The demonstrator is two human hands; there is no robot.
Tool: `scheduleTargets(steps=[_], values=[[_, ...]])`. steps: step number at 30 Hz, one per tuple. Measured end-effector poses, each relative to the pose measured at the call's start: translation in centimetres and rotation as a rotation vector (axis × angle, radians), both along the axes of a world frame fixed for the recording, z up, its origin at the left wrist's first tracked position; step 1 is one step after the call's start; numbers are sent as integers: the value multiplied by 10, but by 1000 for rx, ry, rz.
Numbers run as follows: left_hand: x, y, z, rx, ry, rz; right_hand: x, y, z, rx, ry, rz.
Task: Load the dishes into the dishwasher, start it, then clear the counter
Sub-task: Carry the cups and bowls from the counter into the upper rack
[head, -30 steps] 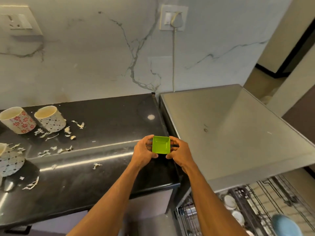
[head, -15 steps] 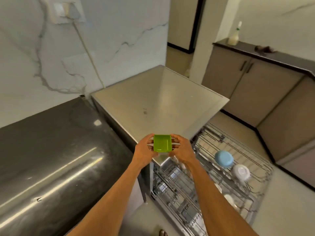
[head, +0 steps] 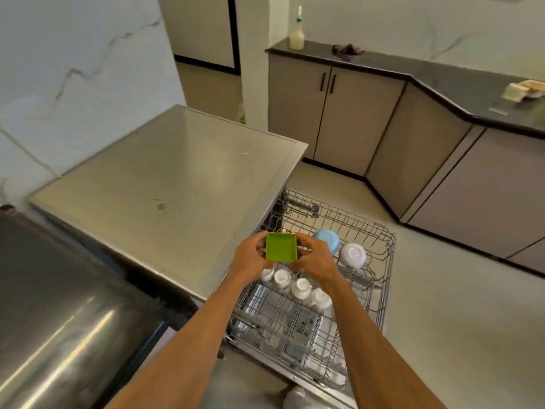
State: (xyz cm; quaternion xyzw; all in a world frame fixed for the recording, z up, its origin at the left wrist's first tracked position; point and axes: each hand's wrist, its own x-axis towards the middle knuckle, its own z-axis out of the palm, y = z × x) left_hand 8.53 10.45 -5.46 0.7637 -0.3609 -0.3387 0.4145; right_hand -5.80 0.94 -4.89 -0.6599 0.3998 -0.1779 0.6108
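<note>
A small square green dish is held between my left hand and my right hand, one on each side. It hovers over the back left corner of the pulled-out wire rack of the dishwasher. In the rack sit a light blue bowl, a white bowl turned upside down, and a row of several white cups, also upside down. The open dishwasher door lies flat below the rack.
The black counter runs along my left. Grey cabinets with a dark worktop stand across the floor, bearing a bottle and a dark cloth. Pale bare floor lies right of the rack.
My view has swung right, away from the counter with its cups and scraps. Both hands have carried the green dish from above the counter edge to above the dishwasher rack.
</note>
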Motion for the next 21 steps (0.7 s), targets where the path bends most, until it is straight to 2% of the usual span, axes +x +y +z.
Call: scheduleTargets(steps=[9,16,21], values=[[-2,-94,-23,79,80,-105,-12,-91,-27,139,36,37],[2,-144,-52,161,249,-127,-16,-128,-67,253,14,-33],[14,-173,-79,215,305,-143,-3,-142,-94,294,-11,-107]])
